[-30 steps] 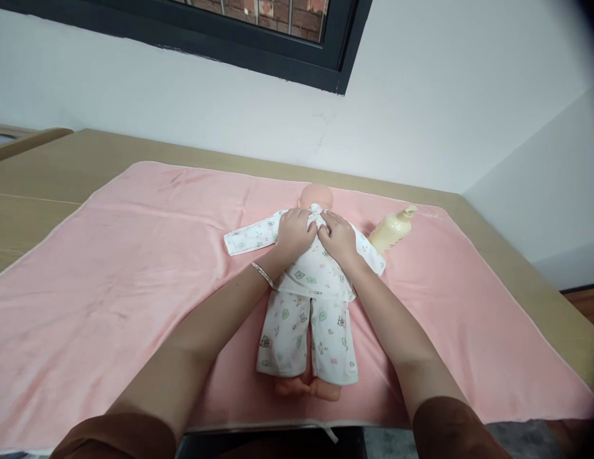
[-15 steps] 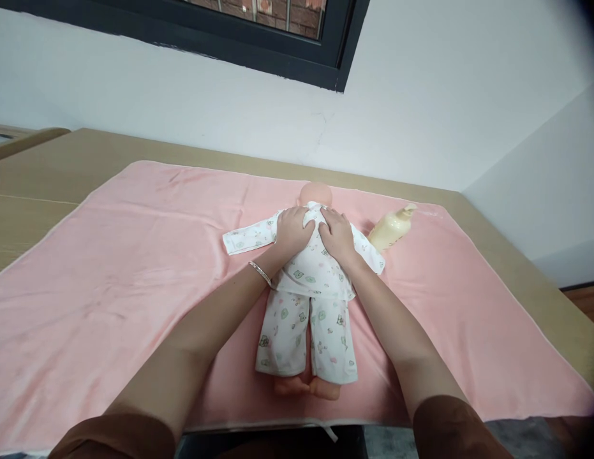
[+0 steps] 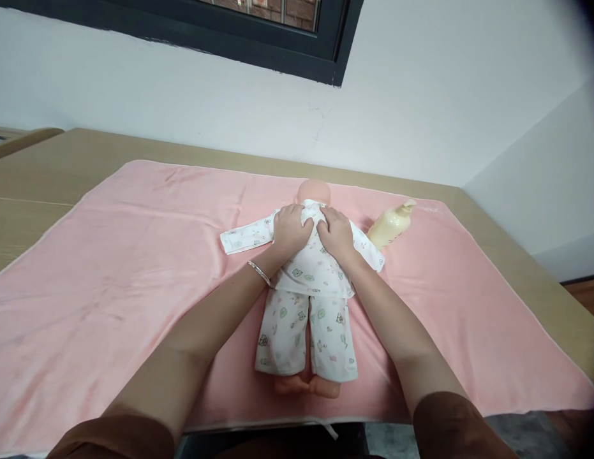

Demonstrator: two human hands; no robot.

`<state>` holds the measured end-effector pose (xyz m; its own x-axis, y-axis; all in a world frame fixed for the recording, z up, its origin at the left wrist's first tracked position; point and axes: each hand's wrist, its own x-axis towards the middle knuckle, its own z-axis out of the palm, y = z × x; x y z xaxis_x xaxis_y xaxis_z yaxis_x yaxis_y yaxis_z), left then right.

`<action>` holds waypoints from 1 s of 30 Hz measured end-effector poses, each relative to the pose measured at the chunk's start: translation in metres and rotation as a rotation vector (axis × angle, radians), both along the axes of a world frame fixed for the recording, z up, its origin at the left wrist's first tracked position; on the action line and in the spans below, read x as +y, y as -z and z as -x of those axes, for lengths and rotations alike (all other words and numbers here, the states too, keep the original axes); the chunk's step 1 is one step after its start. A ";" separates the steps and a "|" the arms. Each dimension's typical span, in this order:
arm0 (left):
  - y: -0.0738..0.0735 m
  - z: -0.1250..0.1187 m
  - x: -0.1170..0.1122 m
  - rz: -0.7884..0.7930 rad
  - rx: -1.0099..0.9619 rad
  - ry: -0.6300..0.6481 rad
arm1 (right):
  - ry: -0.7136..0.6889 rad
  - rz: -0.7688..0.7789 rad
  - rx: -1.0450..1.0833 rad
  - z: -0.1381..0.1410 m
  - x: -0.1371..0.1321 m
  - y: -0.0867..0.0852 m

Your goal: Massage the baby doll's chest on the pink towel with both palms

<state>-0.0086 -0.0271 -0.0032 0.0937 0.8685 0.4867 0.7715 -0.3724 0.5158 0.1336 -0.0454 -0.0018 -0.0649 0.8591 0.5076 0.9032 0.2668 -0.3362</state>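
Observation:
A baby doll (image 3: 310, 274) in white printed pajamas lies on a pink blanket (image 3: 148, 268), its head away from me and its bare feet toward me. No face shows on it; the back of its head and its upper back are up. My left hand (image 3: 291, 231) rests flat on the left side of its upper back, by the shoulder. On the right side lies my right hand (image 3: 337, 234), fingers stretched toward the collar. The two thumbs point at each other with a small gap between. Both sleeves spread out sideways, and both hands partly hide the shirt.
A pale yellow pump bottle (image 3: 391, 224) lies tilted on the blanket, close to the doll's right-hand sleeve. The wooden table (image 3: 100, 145) shows around the blanket's edges. Behind it stand a white wall (image 3: 220, 115) and a dark window frame (image 3: 277, 54).
Almost nothing differs. The view has shifted very slightly, and both hands stay on the doll's upper back.

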 end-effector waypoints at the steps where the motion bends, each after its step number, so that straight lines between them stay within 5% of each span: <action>1: 0.000 0.000 0.001 0.008 0.007 0.025 | -0.029 0.008 -0.013 -0.001 0.002 0.001; 7: 0.000 0.002 0.003 -0.042 0.015 0.067 | -0.061 -0.038 0.015 -0.003 0.004 0.004; 17: 0.001 -0.001 -0.004 -0.093 -0.001 -0.054 | 0.151 -0.046 0.093 0.006 -0.011 -0.003; 30: 0.001 0.001 0.005 0.064 0.015 0.020 | -0.007 0.020 0.035 -0.003 0.006 0.004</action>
